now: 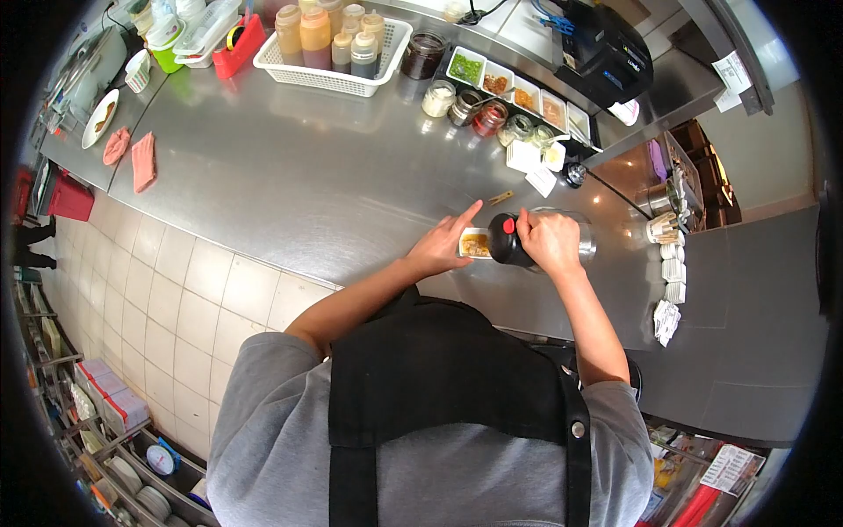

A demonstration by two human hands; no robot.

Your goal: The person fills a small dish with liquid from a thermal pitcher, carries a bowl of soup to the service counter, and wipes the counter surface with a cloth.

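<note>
My right hand [551, 241] is wrapped round the handle of a jug [507, 241] with a black top and a red button. Its metallic body shows to the right of the hand, and the spout end is tilted left over a small white dish [464, 234]. Yellow-orange liquid with pale pieces lies in the dish. Beside the dish's left edge, my left hand [439, 246] has its thumb and index finger spread, the thumb at the near corner. Whether liquid is flowing from the jug cannot be made out. A small clip-like wooden piece [500, 198] lies just beyond.
On the steel counter [263, 167] stand a white basket [386, 66] of sauce bottles, several open jars and a row of topping trays [496, 81]. Pink cloths [143, 162] lie at the left. A black printer [606, 53] is back right; stacked white cups [673, 268] line the right edge.
</note>
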